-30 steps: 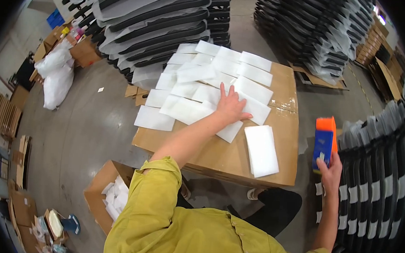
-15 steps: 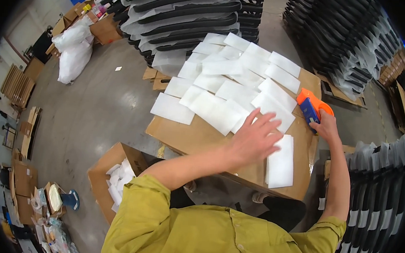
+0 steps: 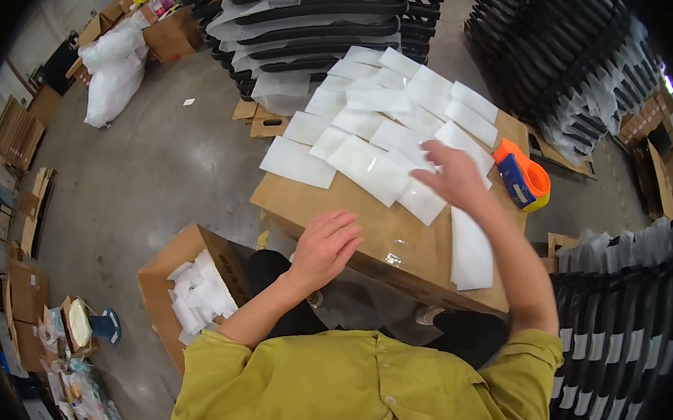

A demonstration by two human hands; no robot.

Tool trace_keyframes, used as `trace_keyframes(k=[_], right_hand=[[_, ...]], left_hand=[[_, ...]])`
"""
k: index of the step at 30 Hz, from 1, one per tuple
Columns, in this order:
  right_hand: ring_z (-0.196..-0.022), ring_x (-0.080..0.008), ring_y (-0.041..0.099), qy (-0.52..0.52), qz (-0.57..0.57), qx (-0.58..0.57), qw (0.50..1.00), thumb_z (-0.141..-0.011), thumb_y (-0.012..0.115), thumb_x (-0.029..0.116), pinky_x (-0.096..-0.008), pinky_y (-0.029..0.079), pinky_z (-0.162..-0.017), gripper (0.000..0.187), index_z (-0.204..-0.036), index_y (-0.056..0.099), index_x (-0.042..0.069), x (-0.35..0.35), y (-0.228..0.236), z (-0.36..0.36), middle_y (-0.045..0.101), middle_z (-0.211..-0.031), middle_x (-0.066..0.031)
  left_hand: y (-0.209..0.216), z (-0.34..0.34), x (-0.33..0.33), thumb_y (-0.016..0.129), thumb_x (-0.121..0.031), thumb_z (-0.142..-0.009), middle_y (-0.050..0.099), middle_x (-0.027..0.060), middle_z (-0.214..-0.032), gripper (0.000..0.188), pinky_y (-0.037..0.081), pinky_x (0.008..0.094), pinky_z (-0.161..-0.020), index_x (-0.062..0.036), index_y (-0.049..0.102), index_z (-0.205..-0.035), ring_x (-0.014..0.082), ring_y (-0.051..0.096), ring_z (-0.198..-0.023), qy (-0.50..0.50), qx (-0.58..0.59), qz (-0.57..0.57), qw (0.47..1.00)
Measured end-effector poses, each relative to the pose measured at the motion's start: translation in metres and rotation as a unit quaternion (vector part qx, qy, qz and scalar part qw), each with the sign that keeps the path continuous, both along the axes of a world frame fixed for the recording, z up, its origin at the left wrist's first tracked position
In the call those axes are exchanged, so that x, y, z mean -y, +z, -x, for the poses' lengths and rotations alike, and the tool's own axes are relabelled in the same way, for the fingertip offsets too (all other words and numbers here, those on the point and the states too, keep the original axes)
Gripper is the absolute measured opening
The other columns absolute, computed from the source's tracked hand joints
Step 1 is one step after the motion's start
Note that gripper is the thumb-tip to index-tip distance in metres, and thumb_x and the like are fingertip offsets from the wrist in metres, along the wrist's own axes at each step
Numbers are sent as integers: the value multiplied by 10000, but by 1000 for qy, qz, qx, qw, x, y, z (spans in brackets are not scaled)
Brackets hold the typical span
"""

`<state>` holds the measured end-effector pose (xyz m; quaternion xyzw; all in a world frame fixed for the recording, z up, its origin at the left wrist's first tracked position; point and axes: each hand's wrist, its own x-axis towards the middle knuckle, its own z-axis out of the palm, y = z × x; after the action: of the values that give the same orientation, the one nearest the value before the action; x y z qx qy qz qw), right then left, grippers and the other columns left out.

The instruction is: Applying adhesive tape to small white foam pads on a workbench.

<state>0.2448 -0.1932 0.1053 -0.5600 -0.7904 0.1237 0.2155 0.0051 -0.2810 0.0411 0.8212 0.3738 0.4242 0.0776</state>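
White foam sheets (image 3: 379, 100) lie overlapping across a brown cardboard box (image 3: 313, 208) used as a tabletop. My right hand (image 3: 457, 174) hovers at or on the near right of these sheets, thumb and fingers apart; whether it touches them I cannot tell. By the box's front left edge, my left hand (image 3: 324, 247) is raised with its fingers stretched out and nothing visible in it. An orange and blue tape dispenser (image 3: 522, 176) rests at the right edge, held by neither hand. A small stack of white sheets (image 3: 471, 251) sits at the near right corner, below my right forearm.
On the floor at my left stands an open carton (image 3: 169, 253) with crumpled white pieces (image 3: 202, 290). Wrapped black parts form tall stacks behind the box (image 3: 311, 21), at the far right (image 3: 550, 61) and at the near right (image 3: 617, 323). A white plastic bag (image 3: 115, 77) lies far left.
My right hand has let go of the tape dispenser and moved left over the sheets. My left hand has drawn back to the lower left, away from the sheets.
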Motion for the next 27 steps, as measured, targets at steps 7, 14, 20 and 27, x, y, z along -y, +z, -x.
trace_keyframes(k=[7, 14, 20, 27], right_hand=[[-887, -305, 565, -44, 30, 57, 997, -719, 655, 223, -369, 447, -755, 432, -1091, 513, 56, -12, -26, 29, 605, -932, -151], [-917, -301, 559, -48, 56, -23, 997, -776, 446, -7, -366, 441, -777, 289, -1046, 532, 53, -13, -40, 15, 609, -962, -140], [-924, -311, 555, -29, 42, -8, 999, -714, 392, -75, -369, 436, -793, 401, -1072, 521, 50, -17, -50, 16, 609, -965, -137], [-925, -325, 549, -14, 50, 15, 999, -736, 401, -35, -377, 434, -793, 363, -1069, 523, 41, -23, -59, 13, 609, -960, -150]], left_hand=[[1, 22, -28, 624, -79, -725, 590, 113, -976, 170, 431, 362, -806, -30, 593, -885, 278, 551, -931, 17, 4, -25, 1000], [21, 1, -121, 664, -131, -698, 512, 93, -1178, 476, 363, 342, -917, -76, 498, -1141, 253, 446, -1128, -129, -230, 8, 965], [32, -28, -147, 733, -179, -622, 416, 77, -1275, 697, 249, 432, -1005, -128, 416, -1240, 222, 328, -1224, -141, -403, 149, 892], [33, -33, -156, 744, -132, -598, 483, 71, -1107, 705, 244, 435, -1003, -139, 429, -1228, 227, 384, -1148, -149, -387, 128, 901]])
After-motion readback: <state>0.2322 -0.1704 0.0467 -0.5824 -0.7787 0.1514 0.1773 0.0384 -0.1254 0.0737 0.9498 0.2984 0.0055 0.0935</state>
